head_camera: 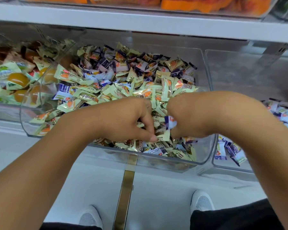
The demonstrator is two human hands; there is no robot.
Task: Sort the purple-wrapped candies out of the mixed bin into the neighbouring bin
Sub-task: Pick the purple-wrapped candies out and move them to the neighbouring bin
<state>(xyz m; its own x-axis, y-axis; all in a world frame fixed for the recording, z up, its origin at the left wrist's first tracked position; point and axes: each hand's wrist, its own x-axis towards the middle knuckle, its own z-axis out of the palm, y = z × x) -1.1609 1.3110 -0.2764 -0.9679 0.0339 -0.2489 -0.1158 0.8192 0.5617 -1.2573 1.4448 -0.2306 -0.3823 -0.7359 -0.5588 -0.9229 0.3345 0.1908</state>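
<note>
A purple candy [170, 122] sits between the two hands over the near part of the mixed bin [204, 67], pinched in the curled fingers [178, 132] of the right hand [196, 117]; the left hand [123, 120], just at 9 o'clock of it, has its fingers curled down into the pile, thumb and forefinger nipping a pale green candy [163, 138]; the bin is heaped with green-gold and purple wrappers, the purple ones thickest toward 12 o'clock; the neighbouring bin [223, 165], at 3 o'clock and just beside the mixed one, holds a small heap of purple candies [229, 150] along its near side, partly hidden by the right forearm; at 9 o'clock a third clear bin [0, 112] holds larger green packs with orange sweets; a shelf [140, 24] runs across at 12 o'clock with orange packets [206, 2] above; at 6 o'clock, white shoes [201, 201] stand on a pale floor crossed by a brass strip [126, 188].
</note>
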